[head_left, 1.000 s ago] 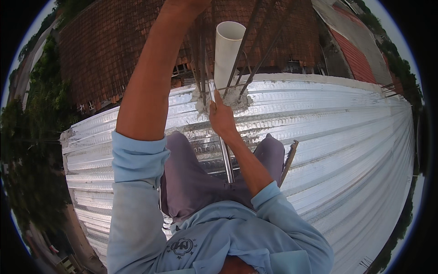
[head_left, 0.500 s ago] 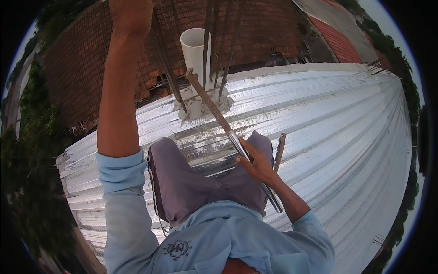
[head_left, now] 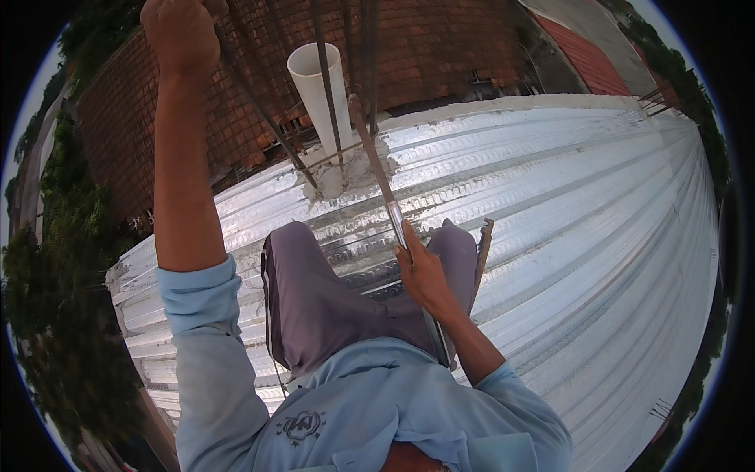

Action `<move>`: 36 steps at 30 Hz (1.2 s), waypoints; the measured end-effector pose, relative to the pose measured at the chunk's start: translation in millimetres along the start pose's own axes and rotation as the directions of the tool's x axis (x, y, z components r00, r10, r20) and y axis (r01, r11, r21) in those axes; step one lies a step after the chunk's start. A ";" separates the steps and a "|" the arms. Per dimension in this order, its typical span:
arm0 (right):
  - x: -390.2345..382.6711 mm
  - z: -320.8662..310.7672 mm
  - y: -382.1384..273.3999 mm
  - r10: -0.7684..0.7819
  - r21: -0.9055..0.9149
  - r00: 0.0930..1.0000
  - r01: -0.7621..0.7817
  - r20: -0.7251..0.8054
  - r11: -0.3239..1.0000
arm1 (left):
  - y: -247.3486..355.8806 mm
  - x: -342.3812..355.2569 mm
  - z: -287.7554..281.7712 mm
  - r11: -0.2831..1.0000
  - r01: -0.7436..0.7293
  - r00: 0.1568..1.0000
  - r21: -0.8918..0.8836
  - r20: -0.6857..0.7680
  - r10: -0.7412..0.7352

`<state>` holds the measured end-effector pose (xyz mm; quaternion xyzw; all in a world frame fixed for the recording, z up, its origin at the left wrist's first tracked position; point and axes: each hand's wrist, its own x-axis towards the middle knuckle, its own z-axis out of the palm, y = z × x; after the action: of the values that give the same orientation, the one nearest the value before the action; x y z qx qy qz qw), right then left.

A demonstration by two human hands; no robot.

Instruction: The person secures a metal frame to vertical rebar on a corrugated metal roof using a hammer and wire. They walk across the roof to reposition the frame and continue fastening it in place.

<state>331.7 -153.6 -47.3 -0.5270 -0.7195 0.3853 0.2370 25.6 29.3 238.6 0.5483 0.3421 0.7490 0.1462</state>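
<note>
My left hand [head_left: 182,39] is raised at the upper left in a fist, closed around the upper part of a steel reinforcing bar [head_left: 263,114] that leans toward it. My right hand [head_left: 425,271], in front of my right thigh, grips a rebar bending bar [head_left: 376,161] by its shiny tubular handle. The rusty shaft points away from me, and its head lies among the upright rods; whether it touches one, I cannot tell. A white plastic pipe [head_left: 321,94] stands between the rods, which rise from a rough patch of cement [head_left: 338,189].
Corrugated silver metal decking [head_left: 582,220] spreads under me and far to the right. Another rusty bar [head_left: 484,252] lies beside my right knee. Past the decking's far edge is a tiled roof [head_left: 448,51]; trees [head_left: 71,236] stand below on the left.
My left hand has moved left and slightly down, and the rod it holds leans further left. My right hand has shifted left, while the bending bar's head has swung to the right.
</note>
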 end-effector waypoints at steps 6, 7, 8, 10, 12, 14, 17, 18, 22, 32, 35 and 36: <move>91.1 16.0 -31.2 0.005 -0.017 1.000 -0.005 -0.027 1.000 | -2.4 2.5 -4.2 1.000 0.023 1.000 0.009 0.012 -0.024; 91.4 23.2 -26.3 -0.008 -0.021 0.999 0.007 -0.040 1.000 | -4.3 -0.4 -2.9 1.000 0.024 1.000 0.002 0.019 -0.024; 89.7 27.7 -21.6 -0.020 -0.026 0.998 0.019 -0.054 0.999 | -5.3 -1.7 -2.2 1.000 0.004 1.000 0.020 -0.001 -0.004; 90.0 29.4 -15.2 -0.035 -0.059 0.998 0.032 -0.056 0.998 | -5.9 1.2 -1.6 0.997 -0.049 0.998 0.059 -0.032 0.051; 89.6 32.4 -13.4 -0.039 -0.027 0.997 0.037 -0.070 0.999 | -6.2 1.7 -3.3 0.999 -0.040 0.999 0.036 -0.006 0.040; 93.0 35.8 -12.1 -0.069 -0.035 0.993 0.066 -0.100 0.997 | -6.7 -2.4 -1.8 0.997 -0.044 0.999 0.058 -0.018 0.046; 117.1 39.6 -16.6 -0.190 -0.073 0.961 0.178 -0.202 0.981 | -5.5 -2.1 0.9 0.988 -0.069 0.995 0.136 -0.066 0.078; 127.4 41.1 -21.2 -0.237 -0.085 0.938 0.223 -0.251 0.971 | -4.0 -2.9 -0.2 0.987 -0.063 0.995 0.150 -0.069 0.074; 158.1 46.6 -18.5 -0.068 -0.099 0.988 0.055 -0.141 0.994 | 1.7 -8.8 4.0 0.990 -0.071 0.997 0.121 -0.014 0.073; 157.6 60.5 -10.3 -0.016 -0.054 0.991 0.009 -0.135 0.998 | -3.3 -2.9 -6.2 1.000 0.008 1.000 -0.030 0.002 -0.008; 156.6 68.2 -9.8 -0.148 -0.068 0.963 0.136 -0.227 0.988 | 9.7 -2.3 -10.3 0.917 0.214 0.977 -0.336 0.098 -0.192; 159.2 76.4 3.6 -0.066 -0.124 0.985 0.047 -0.161 0.991 | 13.5 -2.6 -13.3 0.709 0.395 0.918 -0.585 0.233 -0.320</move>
<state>223.7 -26.6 -105.6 -0.5497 -0.7338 0.2897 0.2747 16.3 13.3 243.6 0.4343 0.1671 0.7438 0.4799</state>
